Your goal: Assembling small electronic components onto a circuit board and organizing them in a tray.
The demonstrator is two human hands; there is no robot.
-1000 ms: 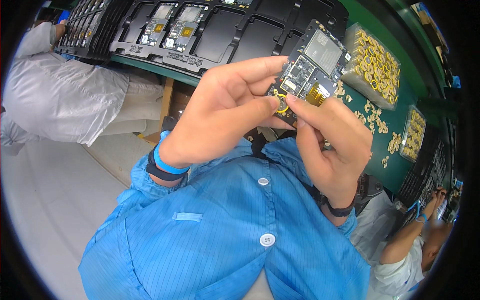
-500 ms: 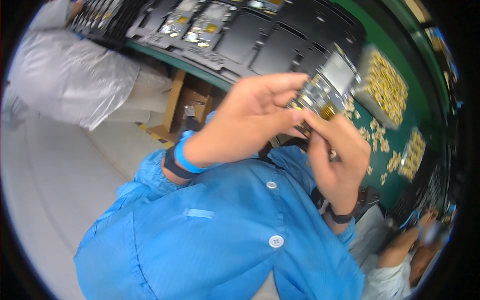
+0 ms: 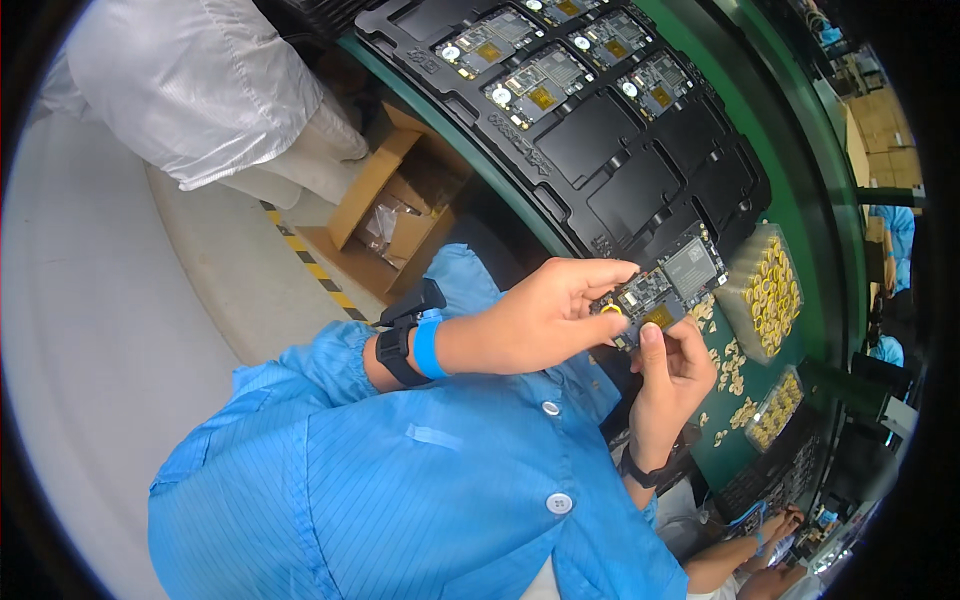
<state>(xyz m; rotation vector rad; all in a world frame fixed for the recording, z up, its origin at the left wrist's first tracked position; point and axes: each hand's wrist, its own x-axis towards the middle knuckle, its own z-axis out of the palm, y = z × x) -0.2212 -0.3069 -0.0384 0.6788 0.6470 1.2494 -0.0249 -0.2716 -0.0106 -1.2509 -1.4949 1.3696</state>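
A dark circuit board (image 3: 691,268) with a silver shield and a gold-coloured patch is held tilted between my two hands, over the near edge of the black tray. My left hand (image 3: 545,315) grips its left end, fingers behind the upper edge and thumb at the lower corner. Beside that thumb tip sits a small yellow-rimmed round part (image 3: 612,311), partly hidden. My right hand (image 3: 672,385) is closed on the board's lower edge, thumb on the front near the gold patch and fingers behind.
The black tray (image 3: 590,140) carries several similar boards in its far pockets. On the green bench a clear box (image 3: 768,290) of yellow-rimmed round parts stands right of my hands, with loose pale pieces (image 3: 735,368) and a smaller box (image 3: 775,410) nearby. Co-workers are at left and lower right.
My right hand has moved from the board's corner by my left thumb along to its lower edge. The yellow-rimmed part now shows at that corner. The whole view has shifted.
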